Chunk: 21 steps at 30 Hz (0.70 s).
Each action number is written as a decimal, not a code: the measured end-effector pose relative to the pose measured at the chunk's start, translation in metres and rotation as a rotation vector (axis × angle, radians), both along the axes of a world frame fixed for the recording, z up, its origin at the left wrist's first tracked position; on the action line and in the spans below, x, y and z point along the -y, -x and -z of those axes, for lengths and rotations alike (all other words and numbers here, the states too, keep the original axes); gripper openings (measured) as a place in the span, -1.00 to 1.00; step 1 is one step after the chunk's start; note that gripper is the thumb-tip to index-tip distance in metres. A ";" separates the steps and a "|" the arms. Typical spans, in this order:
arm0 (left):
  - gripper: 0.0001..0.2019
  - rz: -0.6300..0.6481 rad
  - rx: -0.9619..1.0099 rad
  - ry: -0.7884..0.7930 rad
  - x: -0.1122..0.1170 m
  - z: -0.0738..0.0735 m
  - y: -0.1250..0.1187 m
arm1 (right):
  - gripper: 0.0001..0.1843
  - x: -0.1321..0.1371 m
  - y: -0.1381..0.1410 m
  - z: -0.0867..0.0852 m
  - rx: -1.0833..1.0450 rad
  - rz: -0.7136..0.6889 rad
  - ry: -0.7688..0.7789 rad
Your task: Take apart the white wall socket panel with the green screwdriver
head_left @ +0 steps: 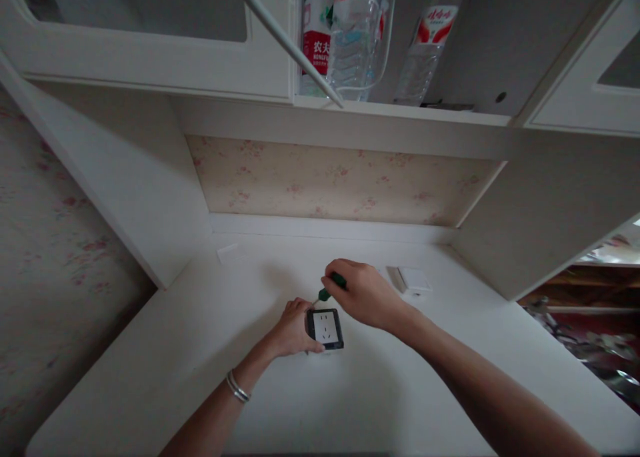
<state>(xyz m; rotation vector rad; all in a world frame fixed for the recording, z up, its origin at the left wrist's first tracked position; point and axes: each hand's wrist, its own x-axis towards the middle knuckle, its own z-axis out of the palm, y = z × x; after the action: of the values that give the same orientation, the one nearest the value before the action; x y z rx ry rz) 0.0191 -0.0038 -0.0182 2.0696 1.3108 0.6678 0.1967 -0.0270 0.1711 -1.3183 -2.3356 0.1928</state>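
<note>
A wall socket (pixel 325 327) with a white face and a dark frame lies face up on the white desktop. My left hand (pixel 296 328) grips it from the left side, thumb at its lower edge and fingers at its upper left corner. In my right hand (pixel 361 290) is a screwdriver (pixel 325 294) with a green handle, my fingers wrapped round it. Its shaft slants down to the socket's upper left corner. Whether the tip sits in a screw is too small to tell.
Behind my right hand, a white square plate (pixel 414 280) lies on the desktop (pixel 240 297). A small white piece (pixel 227 253) is at the back left. Overhead, an open cabinet shelf (pixel 400 112) holds plastic bottles (pixel 355 50), with a pale rod (pixel 285 40) slanting across. Side panels flank the desk.
</note>
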 end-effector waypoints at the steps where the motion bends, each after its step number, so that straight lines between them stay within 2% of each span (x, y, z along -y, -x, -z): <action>1: -0.20 -0.005 -0.011 0.002 0.000 0.000 0.000 | -0.81 0.000 -0.011 0.002 -0.111 0.061 0.006; 3: -0.20 -0.002 -0.018 0.003 -0.001 -0.001 0.001 | -0.73 -0.001 -0.035 0.016 -0.333 0.232 0.075; 5: -0.21 0.013 -0.010 -0.011 0.000 -0.001 0.001 | -0.63 0.001 -0.061 0.042 -0.536 0.411 0.164; 7: -0.20 0.027 0.017 -0.034 0.000 0.000 0.001 | -0.58 0.006 -0.084 0.077 -0.676 0.541 0.199; 10: -0.19 0.044 0.085 -0.034 0.002 0.001 0.000 | -0.53 0.024 -0.106 0.134 -0.730 0.624 0.262; 12: -0.26 0.034 0.143 -0.012 0.002 0.000 0.000 | -0.50 0.040 -0.111 0.168 -0.693 0.648 0.311; 15: -0.50 0.028 0.218 0.026 -0.001 -0.003 0.001 | -0.56 0.063 -0.106 0.205 -0.555 0.590 0.246; 18: -0.72 0.075 0.260 0.080 -0.005 -0.008 0.003 | -0.65 0.079 -0.095 0.224 -0.436 0.441 0.199; 21: -0.83 0.087 0.328 0.153 -0.008 -0.006 0.004 | -0.64 0.085 -0.086 0.228 -0.379 0.380 0.145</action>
<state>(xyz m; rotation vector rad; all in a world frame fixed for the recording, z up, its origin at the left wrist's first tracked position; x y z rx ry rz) 0.0155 0.0041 -0.0117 1.7936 1.0458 0.8021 0.2829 -0.1116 -0.0568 -1.6073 -1.7521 0.4531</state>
